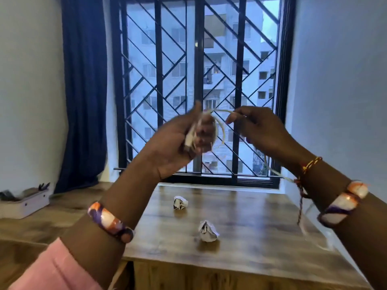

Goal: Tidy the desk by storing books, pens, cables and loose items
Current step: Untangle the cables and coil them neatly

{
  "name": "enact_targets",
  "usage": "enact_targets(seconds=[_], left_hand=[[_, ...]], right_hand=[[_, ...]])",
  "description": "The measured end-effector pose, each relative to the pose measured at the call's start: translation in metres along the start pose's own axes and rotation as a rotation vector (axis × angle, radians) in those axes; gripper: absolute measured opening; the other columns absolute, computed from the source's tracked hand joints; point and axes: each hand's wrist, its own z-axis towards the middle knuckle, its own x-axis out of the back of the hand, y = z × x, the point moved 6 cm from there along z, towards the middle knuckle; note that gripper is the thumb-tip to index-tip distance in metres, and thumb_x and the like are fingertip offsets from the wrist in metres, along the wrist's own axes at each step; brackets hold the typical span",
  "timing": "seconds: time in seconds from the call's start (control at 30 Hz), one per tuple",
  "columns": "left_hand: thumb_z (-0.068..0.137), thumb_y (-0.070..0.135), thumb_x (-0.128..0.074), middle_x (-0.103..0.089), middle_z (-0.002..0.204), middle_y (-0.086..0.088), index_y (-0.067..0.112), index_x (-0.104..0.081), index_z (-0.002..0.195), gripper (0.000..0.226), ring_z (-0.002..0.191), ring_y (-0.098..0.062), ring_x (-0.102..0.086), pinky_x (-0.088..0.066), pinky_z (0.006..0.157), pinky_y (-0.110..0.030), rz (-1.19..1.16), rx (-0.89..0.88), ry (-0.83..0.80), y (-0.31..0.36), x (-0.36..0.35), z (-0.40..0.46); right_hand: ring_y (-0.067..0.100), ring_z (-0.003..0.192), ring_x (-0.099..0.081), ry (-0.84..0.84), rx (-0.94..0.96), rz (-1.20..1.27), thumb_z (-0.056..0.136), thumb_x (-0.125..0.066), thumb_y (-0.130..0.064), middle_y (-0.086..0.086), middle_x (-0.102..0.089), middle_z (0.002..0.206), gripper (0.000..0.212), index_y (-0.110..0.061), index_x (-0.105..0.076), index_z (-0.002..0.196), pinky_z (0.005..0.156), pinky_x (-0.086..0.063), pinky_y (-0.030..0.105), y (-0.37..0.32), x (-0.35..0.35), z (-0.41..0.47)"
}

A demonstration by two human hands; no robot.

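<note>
Both hands are raised in front of the window, above the wooden desk (251,208). My left hand (178,141) is closed around a small white plug and a bundle of coiled white cable (219,126). My right hand (259,128) pinches the same cable a short way along, and the cable's loose end trails down past my right wrist toward the desk. On the desk lie two crumpled paper balls, one farther back (180,203) and one nearer (207,231). The hands and cable are motion-blurred.
A white organiser tray (27,204) holding dark small items sits on the wooden ledge at the left. A barred window (199,80) and a dark blue curtain (83,91) stand behind the desk. Walls close both sides.
</note>
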Motion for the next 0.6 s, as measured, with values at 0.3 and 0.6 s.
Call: enact_targets(seconds=[0.3, 0.6], left_hand=[[0.101, 0.018, -0.034, -0.067, 0.066, -0.014, 0.006, -0.051, 0.077, 0.032, 0.065, -0.019, -0.066, -0.057, 0.061, -0.032, -0.659, -0.487, 0.647, 0.029, 0.109, 0.021], [0.093, 0.018, -0.036, -0.046, 0.066, -0.002, 0.017, -0.047, 0.078, 0.018, 0.058, -0.021, -0.039, -0.024, 0.056, -0.027, 1.895, -0.718, 0.714, 0.003, 0.167, 0.039]], right_hand=[[0.011, 0.034, -0.047, -0.622, -0.17, 0.194, 0.097, -0.041, -0.018, 0.002, -0.051, 0.052, 0.02, -0.019, -0.052, 0.08, 0.037, -0.039, 0.019, 0.024, -0.098, -0.009], [0.01, 0.055, -0.05, -0.188, 0.27, 0.076, 0.095, -0.047, -0.032, -0.006, -0.053, 0.057, 0.023, -0.022, -0.066, 0.086, 0.059, -0.044, 0.034, 0.042, -0.14, 0.061]])
